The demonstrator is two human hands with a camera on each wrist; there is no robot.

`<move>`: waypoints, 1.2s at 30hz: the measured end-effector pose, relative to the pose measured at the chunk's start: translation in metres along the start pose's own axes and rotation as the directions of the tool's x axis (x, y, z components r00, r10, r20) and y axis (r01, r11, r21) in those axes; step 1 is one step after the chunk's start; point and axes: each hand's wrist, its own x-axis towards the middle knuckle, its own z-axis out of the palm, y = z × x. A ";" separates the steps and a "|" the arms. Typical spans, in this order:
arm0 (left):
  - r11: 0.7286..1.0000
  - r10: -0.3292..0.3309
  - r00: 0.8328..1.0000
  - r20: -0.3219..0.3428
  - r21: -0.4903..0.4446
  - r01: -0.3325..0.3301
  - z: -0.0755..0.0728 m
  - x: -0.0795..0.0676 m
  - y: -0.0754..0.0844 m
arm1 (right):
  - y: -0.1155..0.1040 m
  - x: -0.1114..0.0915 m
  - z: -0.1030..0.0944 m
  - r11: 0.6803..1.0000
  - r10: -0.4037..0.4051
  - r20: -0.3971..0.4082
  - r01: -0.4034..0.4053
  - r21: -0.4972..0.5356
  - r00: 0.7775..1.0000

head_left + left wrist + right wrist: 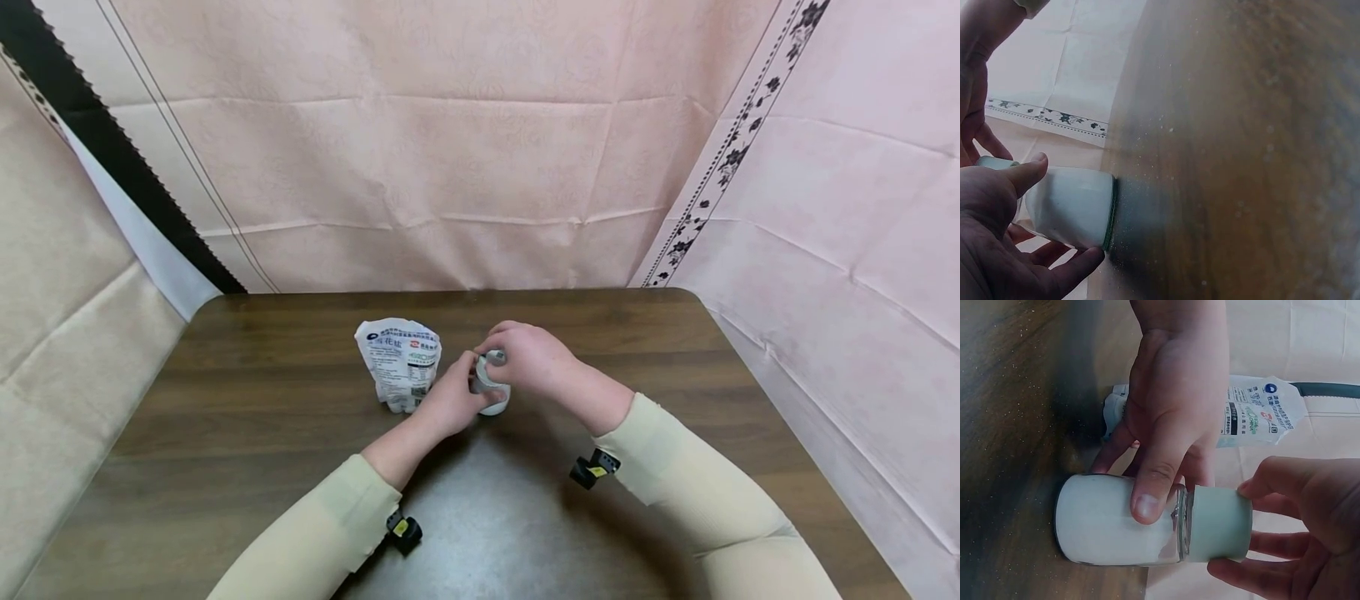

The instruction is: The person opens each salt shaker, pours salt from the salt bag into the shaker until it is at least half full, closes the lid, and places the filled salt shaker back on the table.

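Observation:
A clear glass shaker bottle (1110,519) filled with white grains stands upright on the table, topped by a pale green cap (1219,524). My left hand (453,400) holds the bottle's body from the left, its thumb lying along the glass in the right wrist view. From the other side, my right hand (532,358) grips the cap, with thumb and fingers around its rim. The cap sits at the bottle's neck; whether it is loose I cannot tell. To the left of the bottle stands a white printed salt bag (400,367), touched by neither hand.
The brown wooden table (262,467) carries scattered white specks near the bottle in the left wrist view. Pale pink cloth (465,167) hangs behind its far edge, and more cloth hangs at both sides. A small black camera (595,468) is worn at each wrist.

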 end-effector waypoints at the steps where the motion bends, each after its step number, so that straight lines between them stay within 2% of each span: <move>1: 1.000 -0.002 1.000 -0.002 0.006 0.002 0.000 0.000 0.000 | 0.000 0.000 0.000 1.000 -0.022 0.002 0.022 -0.020 1.000; 4: 1.000 -0.003 1.000 -0.005 0.017 0.004 0.000 0.000 0.001 | 0.000 0.000 -0.002 0.996 -0.067 0.010 0.067 -0.062 0.998; 6: 1.000 -0.003 1.000 -0.009 0.024 0.003 0.000 0.000 0.002 | 0.000 0.000 -0.004 0.996 -0.062 0.011 0.063 -0.061 0.998; 12: 0.999 -0.001 1.000 -0.009 0.032 0.002 0.000 0.000 0.002 | -0.001 0.000 -0.003 0.999 0.038 -0.002 -0.038 0.003 0.999; 21: 1.000 -0.002 1.000 -0.012 0.018 0.002 0.000 0.000 0.002 | -0.003 0.004 0.003 0.993 0.118 -0.050 -0.118 0.001 0.992; 31: 1.000 0.028 0.999 -0.018 -0.003 -0.028 0.000 -0.002 0.002 | -0.007 0.006 0.015 0.979 0.176 -0.129 -0.187 -0.078 0.976; 36: 0.999 0.046 0.999 -0.016 -0.004 -0.046 0.000 -0.003 0.001 | -0.009 0.005 0.019 0.970 0.170 -0.156 -0.193 -0.150 0.973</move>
